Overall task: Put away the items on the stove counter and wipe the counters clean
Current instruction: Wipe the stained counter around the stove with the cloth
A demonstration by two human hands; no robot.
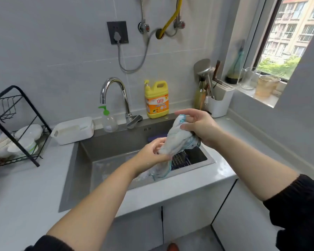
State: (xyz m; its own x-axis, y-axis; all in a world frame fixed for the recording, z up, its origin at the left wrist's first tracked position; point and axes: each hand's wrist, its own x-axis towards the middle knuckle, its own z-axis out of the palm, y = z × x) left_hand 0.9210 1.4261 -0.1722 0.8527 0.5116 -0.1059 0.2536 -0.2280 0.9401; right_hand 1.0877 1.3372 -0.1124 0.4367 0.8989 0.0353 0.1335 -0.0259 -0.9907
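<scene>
Wet cloth (178, 140) over sink (107, 145), ends in tight grip of left hand (150, 154), right hand (199, 125)

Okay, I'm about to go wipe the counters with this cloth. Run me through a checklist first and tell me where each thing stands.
1. Cloth gripped by left hand and right hand: ok.
2. Cloth held above the sink so drips land inside: ok.
3. Faucet off, no stream showing: ok.
4. Cloth wrung out enough: cannot tell.
5. Ledge behind the sink free to wipe: not ok, the detergent bottle and soap dispenser stand there.
6. Stove counter items put away: cannot tell, the stove is out of view.
</scene>
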